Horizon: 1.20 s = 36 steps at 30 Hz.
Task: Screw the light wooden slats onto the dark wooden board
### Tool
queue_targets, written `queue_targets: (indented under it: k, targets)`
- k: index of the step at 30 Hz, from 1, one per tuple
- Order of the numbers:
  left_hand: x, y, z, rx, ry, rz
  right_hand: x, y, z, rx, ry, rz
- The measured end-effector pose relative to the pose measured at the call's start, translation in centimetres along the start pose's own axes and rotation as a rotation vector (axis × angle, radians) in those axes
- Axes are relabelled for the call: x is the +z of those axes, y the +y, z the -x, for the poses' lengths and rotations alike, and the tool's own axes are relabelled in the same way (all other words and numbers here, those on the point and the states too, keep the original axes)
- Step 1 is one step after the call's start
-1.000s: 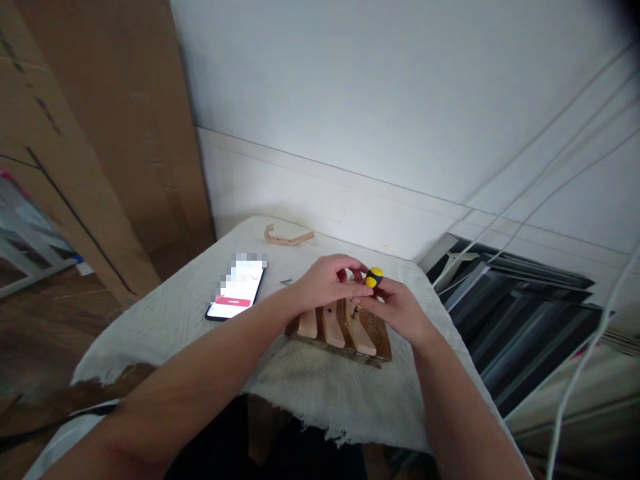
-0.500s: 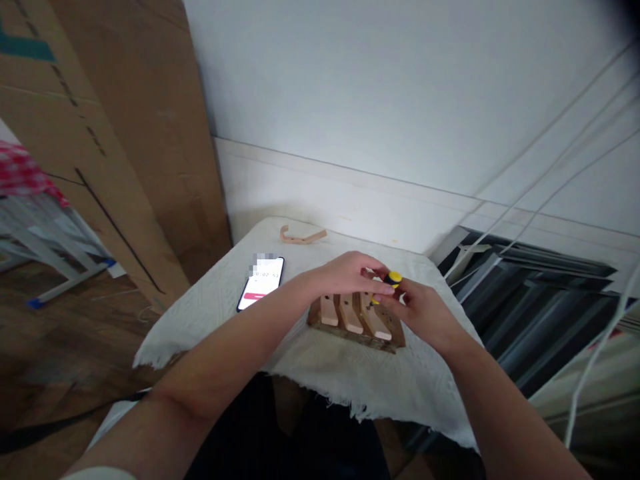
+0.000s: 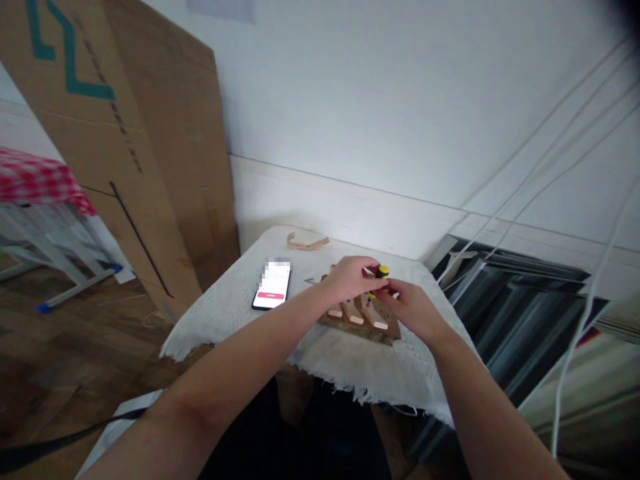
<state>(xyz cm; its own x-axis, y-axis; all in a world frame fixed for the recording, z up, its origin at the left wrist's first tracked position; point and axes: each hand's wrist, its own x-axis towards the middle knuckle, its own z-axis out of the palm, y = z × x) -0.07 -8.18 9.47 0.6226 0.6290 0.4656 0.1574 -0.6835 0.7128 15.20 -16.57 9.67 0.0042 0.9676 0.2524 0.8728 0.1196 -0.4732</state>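
A brown wooden board (image 3: 386,327) with pale wooden hooks on it lies on a small table covered with a white cloth (image 3: 250,320). Both hands meet just above its far end. My right hand (image 3: 413,308) is closed around a short screwdriver with a yellow and black handle (image 3: 383,272), which stands upright over the board. My left hand (image 3: 350,279) has its fingers curled beside the handle, pinching at the tool or at a hook; what it grips is hidden.
A phone (image 3: 273,285) with a lit screen lies on the cloth left of the board. One loose wooden hook (image 3: 306,243) rests at the far edge. Large cardboard sheets (image 3: 125,133) lean on the wall at left. Dark panels (image 3: 510,300) and white cords (image 3: 575,373) are at right.
The view has pulled back and tilted up, so the table looks smaller and farther. Both hands stay together over the board with the screwdriver.
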Motion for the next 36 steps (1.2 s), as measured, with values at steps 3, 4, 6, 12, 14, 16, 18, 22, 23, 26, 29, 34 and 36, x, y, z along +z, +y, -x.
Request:
queue_targets:
  k: [3,4,6,12,14,16,18,22,23,26,29,34,36]
  targets:
    - [-0.8,0.7,-0.1,0.020,-0.131,-0.019,0.1,0.6,-0.4,0.006,0.014,-0.013]
    - [-0.9,0.9,-0.1,0.005,-0.183,0.008,0.1,0.9,-0.5,0.007,0.013,-0.024]
    - [-0.9,1.2,0.0,-0.052,-0.242,0.071,0.3,1.4,-0.9,0.013,-0.003,-0.049]
    - [0.2,0.7,0.0,-0.016,-0.018,-0.041,0.8,2.6,-0.9,0.030,-0.035,-0.097]
    - [0.1,0.6,-0.3,0.057,-0.041,-0.098,0.8,2.8,-0.7,0.025,-0.040,-0.115]
    - [-0.3,0.6,-0.7,0.119,-0.108,-0.102,0.7,2.9,-0.4,-0.004,-0.045,-0.159]
    - [-0.7,0.8,-1.0,0.144,-0.182,-0.097,0.7,2.9,-0.4,-0.022,-0.039,-0.194]
    - [-0.8,1.0,-1.1,0.096,-0.296,-0.035,0.8,3.2,-0.8,-0.009,0.024,-0.150]
    - [-0.7,0.9,-1.0,0.056,-0.284,0.003,0.8,3.2,-1.0,-0.016,0.038,-0.133]
    - [-0.3,0.7,-0.6,-0.057,-0.151,0.122,0.9,3.1,-1.3,-0.045,0.054,-0.066]
    - [-0.2,0.4,-0.5,-0.044,-0.123,0.173,0.7,2.6,-1.2,-0.053,0.056,-0.005]
    - [-0.3,0.0,-0.8,0.045,-0.273,0.123,0.5,2.3,-1.0,-0.099,0.032,-0.070]
    - [-0.2,-0.1,-0.8,0.032,-0.271,0.127,0.4,2.3,-1.0,-0.080,0.010,-0.111]
